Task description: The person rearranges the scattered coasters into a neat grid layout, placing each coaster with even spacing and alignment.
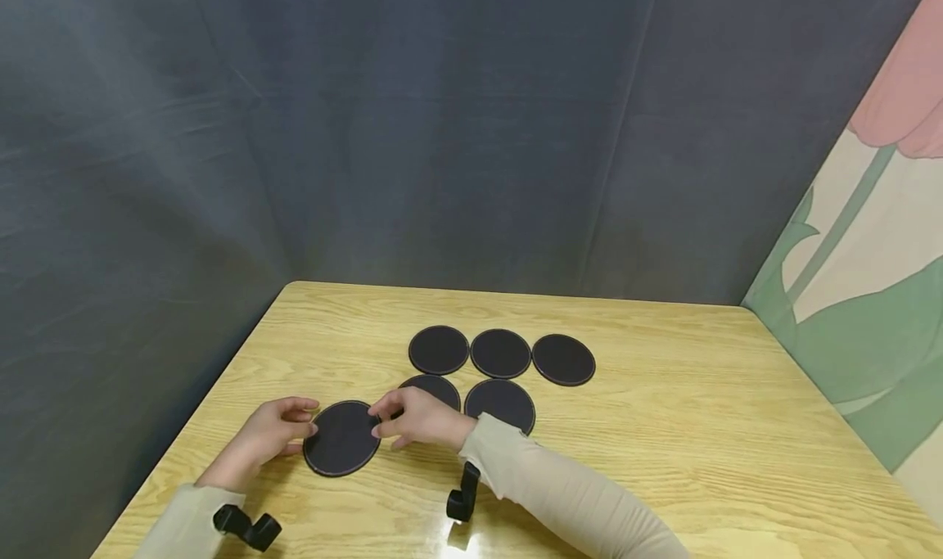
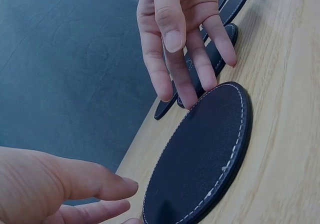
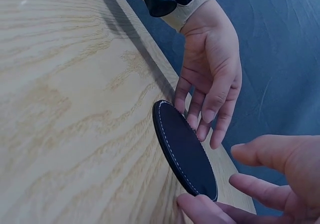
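Note:
A round black coaster (image 1: 342, 439) with pale stitching round its rim lies at the table's front left, between my two hands. At its left edge is my left hand (image 1: 269, 430), fingers loosely bent, fingertips right at the rim. My right hand (image 1: 426, 418) reaches in from the other side, its fingertips close against the right edge. In the left wrist view, the right hand's fingers (image 2: 202, 69) hang relaxed and spread over the coaster's far rim. The right wrist view shows the left hand (image 3: 212, 79) with extended fingers along the coaster's opposite edge.
Behind, three more black coasters form a row: left (image 1: 439, 349), middle (image 1: 501, 353) and right (image 1: 564, 360). Two others, one partly under the right hand (image 1: 435, 387) and one beside the sleeve (image 1: 501, 402), sit nearer. A dark curtain (image 1: 442, 133) borders the wooden table (image 1: 663, 395).

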`<state>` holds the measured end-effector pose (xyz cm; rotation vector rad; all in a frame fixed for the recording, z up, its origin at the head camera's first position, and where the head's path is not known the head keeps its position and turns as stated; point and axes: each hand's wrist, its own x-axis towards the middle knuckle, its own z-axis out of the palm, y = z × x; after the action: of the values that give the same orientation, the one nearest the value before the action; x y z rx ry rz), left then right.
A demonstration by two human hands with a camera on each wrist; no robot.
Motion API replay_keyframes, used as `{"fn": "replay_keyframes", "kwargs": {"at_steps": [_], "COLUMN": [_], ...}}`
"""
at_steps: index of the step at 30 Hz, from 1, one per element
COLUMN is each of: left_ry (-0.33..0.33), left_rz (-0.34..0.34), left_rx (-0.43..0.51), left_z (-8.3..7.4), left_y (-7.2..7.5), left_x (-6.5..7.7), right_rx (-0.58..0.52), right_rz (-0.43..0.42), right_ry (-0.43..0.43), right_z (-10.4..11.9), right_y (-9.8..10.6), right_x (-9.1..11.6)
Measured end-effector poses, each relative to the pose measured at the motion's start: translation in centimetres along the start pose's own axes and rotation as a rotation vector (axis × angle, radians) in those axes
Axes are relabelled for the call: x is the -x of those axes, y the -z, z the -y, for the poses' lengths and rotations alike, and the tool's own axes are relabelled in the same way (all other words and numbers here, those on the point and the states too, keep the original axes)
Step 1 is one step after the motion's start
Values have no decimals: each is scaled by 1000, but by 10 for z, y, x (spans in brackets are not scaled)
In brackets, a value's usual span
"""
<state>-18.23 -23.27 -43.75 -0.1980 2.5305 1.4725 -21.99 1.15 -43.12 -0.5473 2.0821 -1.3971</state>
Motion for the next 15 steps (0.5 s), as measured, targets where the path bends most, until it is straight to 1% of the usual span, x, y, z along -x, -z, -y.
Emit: {"fn": "replay_keyframes", "kwargs": {"at_steps": [7,15], "left_ry": [3,15], "left_rz": [0,-13], "left_rx": [9,-3], "left_z": [1,2], "left_y": [-1,-2], "left_x": [-1,-3], "right_rx": [-35,-79], "right_rz": [-5,-4], "right_ry": [4,8], "right_z": [2,6], "right_y": [-4,-10], "right_x": [0,0]}}
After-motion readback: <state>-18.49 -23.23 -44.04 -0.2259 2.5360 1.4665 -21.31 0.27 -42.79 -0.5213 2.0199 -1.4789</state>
